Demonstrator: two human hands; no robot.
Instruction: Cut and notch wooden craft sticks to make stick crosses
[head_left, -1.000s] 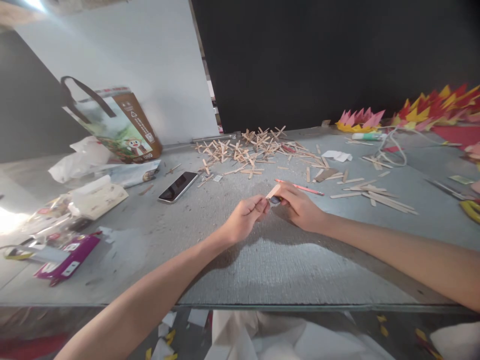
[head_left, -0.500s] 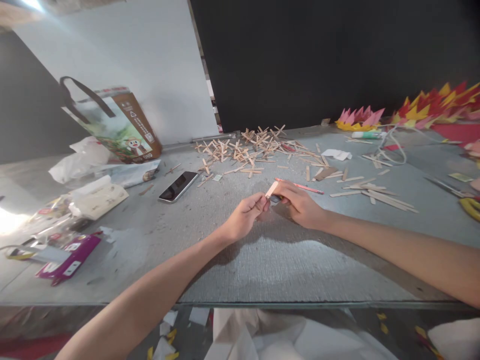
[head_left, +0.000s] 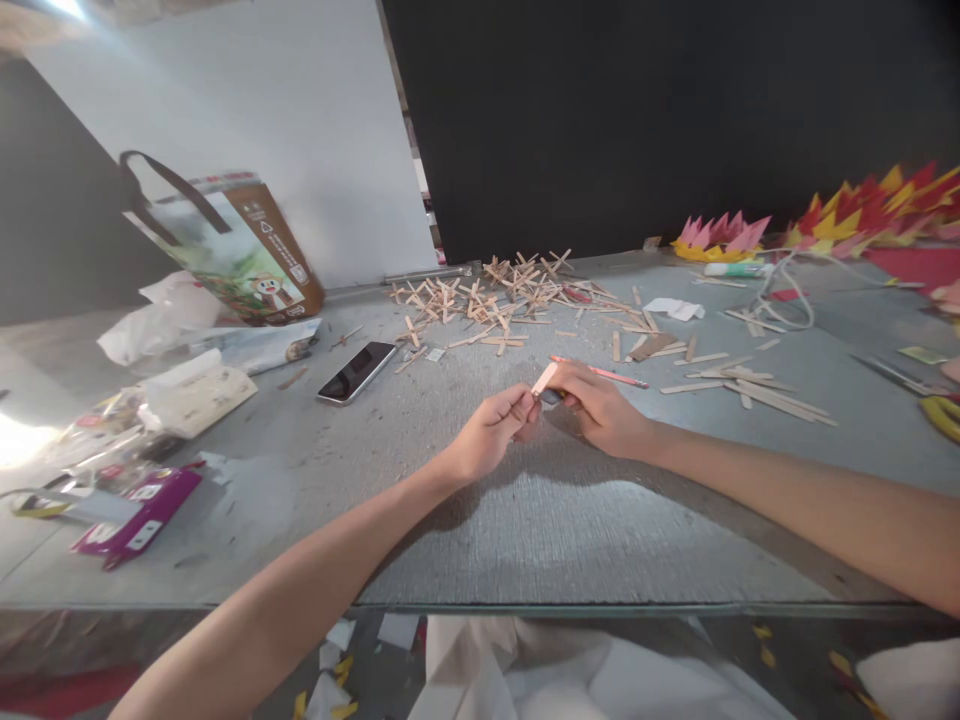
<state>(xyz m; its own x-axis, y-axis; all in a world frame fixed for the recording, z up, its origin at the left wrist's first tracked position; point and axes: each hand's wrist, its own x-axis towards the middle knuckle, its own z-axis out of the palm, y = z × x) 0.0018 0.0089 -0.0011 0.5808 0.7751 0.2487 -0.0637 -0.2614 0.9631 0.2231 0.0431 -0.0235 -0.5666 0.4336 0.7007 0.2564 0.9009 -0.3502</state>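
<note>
Probably for control, left grip [head_left: 486, 436] pinches stick [head_left: 545, 378] at near end, right grip [head_left: 602, 412] pinches dark piece [head_left: 552, 397] beside it.

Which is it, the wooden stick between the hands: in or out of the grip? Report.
In: the left hand pinches the wooden stick at one end; the other reaches the right hand.

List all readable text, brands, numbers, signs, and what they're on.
No word, brand or number is legible.
Carrier bag: white triangular sign, apparently recycling; lettering blurred.
Purple packet: marks too blurred.
Cream packet: faint print, unreadable.
</note>
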